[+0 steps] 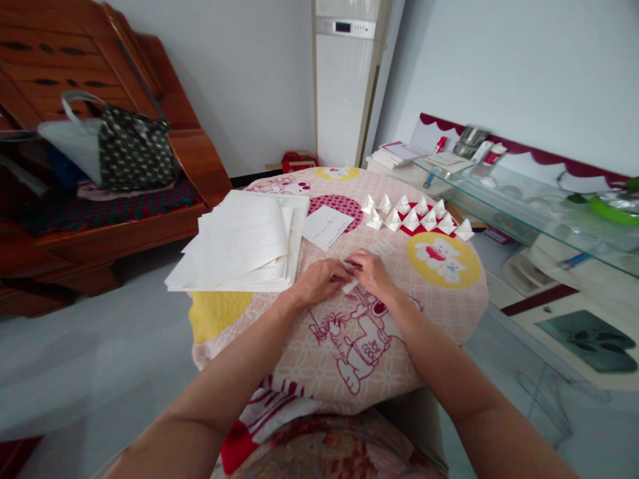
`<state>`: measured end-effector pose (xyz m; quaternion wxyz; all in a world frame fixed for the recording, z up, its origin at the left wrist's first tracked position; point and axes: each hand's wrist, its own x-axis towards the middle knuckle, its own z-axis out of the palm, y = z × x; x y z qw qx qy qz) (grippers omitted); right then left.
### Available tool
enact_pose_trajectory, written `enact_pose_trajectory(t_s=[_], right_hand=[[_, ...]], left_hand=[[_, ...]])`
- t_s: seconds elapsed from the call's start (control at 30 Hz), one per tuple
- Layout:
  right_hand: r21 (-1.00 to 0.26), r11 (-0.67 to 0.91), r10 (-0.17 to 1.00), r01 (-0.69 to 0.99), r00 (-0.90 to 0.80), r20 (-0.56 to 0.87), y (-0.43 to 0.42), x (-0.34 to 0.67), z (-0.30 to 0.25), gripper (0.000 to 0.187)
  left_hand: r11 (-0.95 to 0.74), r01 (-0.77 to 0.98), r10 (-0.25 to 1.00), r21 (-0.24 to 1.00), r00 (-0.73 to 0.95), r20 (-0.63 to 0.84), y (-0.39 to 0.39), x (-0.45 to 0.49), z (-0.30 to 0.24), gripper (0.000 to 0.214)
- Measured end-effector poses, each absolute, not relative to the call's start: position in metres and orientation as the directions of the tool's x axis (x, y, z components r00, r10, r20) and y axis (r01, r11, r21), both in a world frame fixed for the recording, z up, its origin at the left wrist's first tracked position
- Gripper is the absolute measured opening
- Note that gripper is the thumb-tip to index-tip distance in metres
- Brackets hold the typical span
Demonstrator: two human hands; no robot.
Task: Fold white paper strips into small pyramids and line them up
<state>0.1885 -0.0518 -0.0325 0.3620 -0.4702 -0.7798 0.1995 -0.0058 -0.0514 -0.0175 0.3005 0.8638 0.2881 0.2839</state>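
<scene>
Both my hands meet over the middle of the round, cloth-covered table [319, 352]. Between their fingertips is a small piece of folded white paper [351, 286], mostly covered by the fingers. My left hand [323, 282] pinches it from the left, and my right hand [370, 270] grips it from the right. Just beyond them lies a loose white sheet [327, 227] with a little print. To its left rests a stack of white papers [239, 239]. Two rows of small folded paper shapes [411, 220], pointed at the top, stand at the far right of the table.
At the right is a glass-topped cabinet [529, 199] carrying papers, a metal container and cups. A wooden bench [184, 166] with a patterned bag [132, 150] stands at the left. Behind the table is a tall white appliance [344, 86] against the wall.
</scene>
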Motion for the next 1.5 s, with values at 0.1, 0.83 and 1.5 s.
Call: enact_pose_trajectory(t_s=[0.1,0.83,1.5], right_hand=[[-0.633,0.511,0.858,0.581,-0.294,0.422,-0.056,0.193,-0.029,0.029],[-0.434,0.636,0.768,0.638,-0.574,0.283,-0.078,0.208,-0.018,0.012],[-0.498,0.436,0.900,0.749,-0.372,0.228,-0.071,0.205,-0.022,0.025]], left_hand=[[-0.676,0.384,0.658,0.629,0.698,0.282,-0.051,-0.007,-0.021,0.024],[-0.671,0.449,0.682,0.590,0.686,0.252,-0.050,-0.012,-0.019,0.017],[-0.611,0.650,0.784,0.452,0.575,0.233,-0.049,-0.008,-0.019,0.014]])
